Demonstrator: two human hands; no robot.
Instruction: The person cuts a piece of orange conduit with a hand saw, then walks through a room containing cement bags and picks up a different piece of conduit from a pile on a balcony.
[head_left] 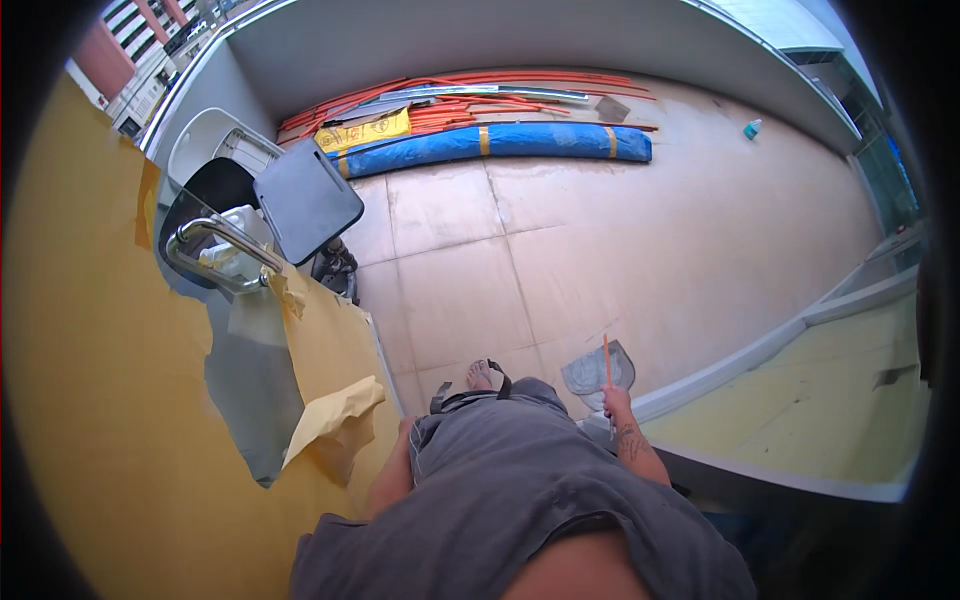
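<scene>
Orange stick [606, 358] upright in rt hand [617, 403] fingers

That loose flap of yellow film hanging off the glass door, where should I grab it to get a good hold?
Grip the curled flap at its free lower edge, coming from the right, the side away from the door. That edge has lifted off the glass and folds outward, so fingers can pinch both faces there. Its upper left part looks stuck flat. The left hand is nearest; the right hand holds a thin orange stick.
</scene>
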